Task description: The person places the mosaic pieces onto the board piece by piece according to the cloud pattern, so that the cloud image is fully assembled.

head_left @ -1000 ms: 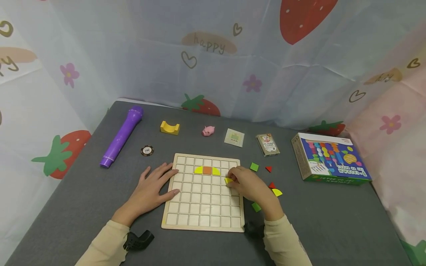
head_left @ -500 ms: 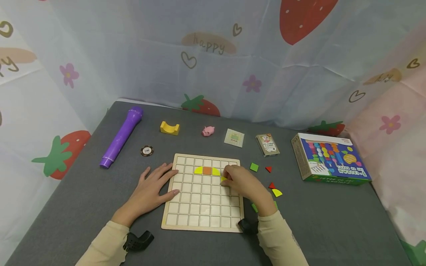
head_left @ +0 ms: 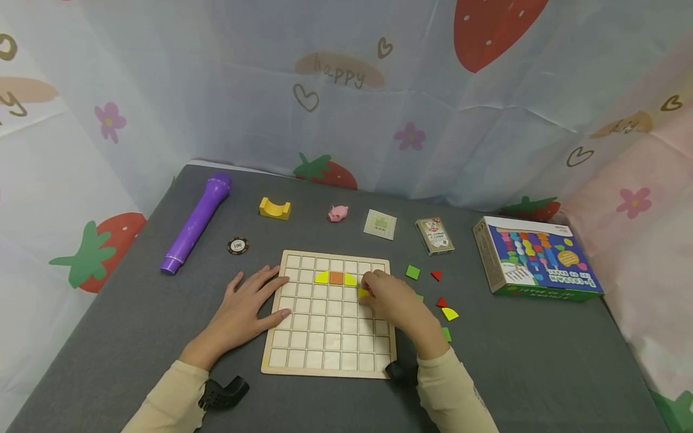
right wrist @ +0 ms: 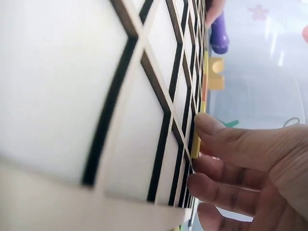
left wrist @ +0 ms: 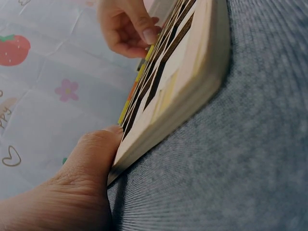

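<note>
My left hand (head_left: 240,316) lies with fingers spread along the left edge of a wooden grid board (head_left: 325,343), thumb and fingertips on its frame. At the board's upper right, my right hand (head_left: 397,305) pinches a yellow quarter-circle tile (head_left: 362,293). In the right wrist view the thumb presses on that yellow piece, close over the grid cells. Just left of it, an orange square tile (head_left: 335,278) sits in the grid between two yellow quarter-circle tiles, one on the left (head_left: 322,277) and one on the right (head_left: 351,279).
Right of the board lie green squares (head_left: 412,272), red triangles (head_left: 436,275) and another yellow quarter-circle (head_left: 449,314). Farther back are a purple microphone (head_left: 197,222), poker chip (head_left: 237,245), yellow block (head_left: 275,209), pink pig (head_left: 337,213), pattern card (head_left: 380,224), playing-card box (head_left: 435,236) and game box (head_left: 538,258).
My right hand has shifted a little left over the board with the yellow tile, toward the yellow and orange row. My left hand has stayed in place.
</note>
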A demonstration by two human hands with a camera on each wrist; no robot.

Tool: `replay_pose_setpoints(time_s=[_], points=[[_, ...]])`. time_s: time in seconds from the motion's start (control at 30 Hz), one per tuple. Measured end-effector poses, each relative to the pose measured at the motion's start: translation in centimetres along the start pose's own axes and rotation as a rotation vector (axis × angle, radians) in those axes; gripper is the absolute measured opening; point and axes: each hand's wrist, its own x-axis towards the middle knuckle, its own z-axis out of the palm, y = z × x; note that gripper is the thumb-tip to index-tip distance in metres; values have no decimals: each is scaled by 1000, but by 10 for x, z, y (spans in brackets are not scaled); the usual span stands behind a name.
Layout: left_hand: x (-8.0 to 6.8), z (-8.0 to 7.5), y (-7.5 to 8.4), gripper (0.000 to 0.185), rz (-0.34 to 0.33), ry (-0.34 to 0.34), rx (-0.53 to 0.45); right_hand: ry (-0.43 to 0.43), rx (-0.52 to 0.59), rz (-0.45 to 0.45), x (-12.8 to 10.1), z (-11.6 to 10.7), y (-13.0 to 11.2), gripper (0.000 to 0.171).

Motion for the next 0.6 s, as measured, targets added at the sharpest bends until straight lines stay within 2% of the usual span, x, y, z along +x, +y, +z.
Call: replay_pose_setpoints(time_s=[0.1,0.23,0.47,0.6], points=[[0,0,0,65,-1,0,-2,12,4,-1,-7,-5,1,26],[0,-1,0,65,2,4,-3,31,34,55,-21,-17,11,32],[0,-1,1,65,1,3,-3,57,51,178,-55,-43,52,33],[0,0,1,65,1,3,2,45,76,215,-74,-48,76,25]])
